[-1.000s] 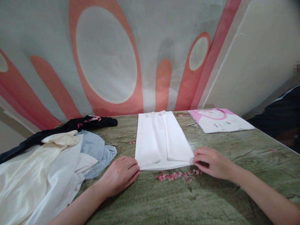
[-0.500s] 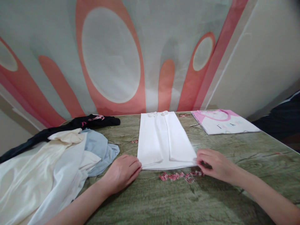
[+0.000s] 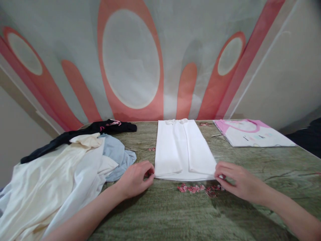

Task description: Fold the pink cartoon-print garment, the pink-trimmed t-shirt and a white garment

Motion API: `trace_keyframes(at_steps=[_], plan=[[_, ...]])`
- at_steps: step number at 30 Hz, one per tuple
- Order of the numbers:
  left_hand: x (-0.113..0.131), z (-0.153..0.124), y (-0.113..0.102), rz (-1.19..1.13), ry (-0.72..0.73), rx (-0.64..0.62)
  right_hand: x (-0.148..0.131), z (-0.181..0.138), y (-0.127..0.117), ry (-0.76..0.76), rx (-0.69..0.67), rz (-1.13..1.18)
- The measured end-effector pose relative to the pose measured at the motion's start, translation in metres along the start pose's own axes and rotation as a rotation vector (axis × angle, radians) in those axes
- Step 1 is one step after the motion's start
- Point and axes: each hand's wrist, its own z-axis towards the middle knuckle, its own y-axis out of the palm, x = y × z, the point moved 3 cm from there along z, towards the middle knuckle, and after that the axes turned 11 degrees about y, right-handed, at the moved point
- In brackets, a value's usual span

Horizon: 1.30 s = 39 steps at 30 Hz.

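A white shirt (image 3: 173,150) lies flat on the table, its sides folded inward and its collar at the far end. At its near left corner, my left hand (image 3: 137,179) is closed, with thumb and fingertips pinched on the hem. My right hand (image 3: 242,182) pinches the near right corner, its fingers curled. Between the two hands the near edge of the shirt runs nearly straight along the table.
On the left is a loose heap of cream and white clothes (image 3: 55,180), with a light blue garment (image 3: 114,152) and a black garment (image 3: 75,137). A folded pink and white shirt (image 3: 253,134) lies at the right on the wood-patterned table (image 3: 160,211). A patterned wall stands behind.
The whole view has shifted, so everything sits farther right in the picture. My left hand has rolled, and its thumb now shows apart from the curled fingers. Both hands stay at the shirt's near corners.
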Motion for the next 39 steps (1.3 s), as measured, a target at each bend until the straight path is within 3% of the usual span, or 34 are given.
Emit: trace_keyframes(at_steps=[5, 13, 25, 32, 39], plan=[[0.0, 0.0, 0.002, -0.063, -0.01, 0.001, -0.007, 0.016, 0.005, -0.005, 0.062, 0.026], [0.003, 0.001, 0.013, -0.125, -0.085, 0.079, -0.028, 0.036, 0.024, -0.013, 0.023, 0.049], [0.007, 0.001, 0.023, -0.045, -0.165, 0.125, -0.064, 0.072, 0.041, -0.07, 0.058, 0.046], [0.009, 0.003, 0.023, -0.009, -0.188, 0.133, -0.068, 0.073, 0.056, -0.075, 0.211, -0.037], [0.01, 0.004, 0.022, 0.019, -0.183, 0.123, -0.066, 0.069, 0.047, -0.12, 0.353, -0.071]])
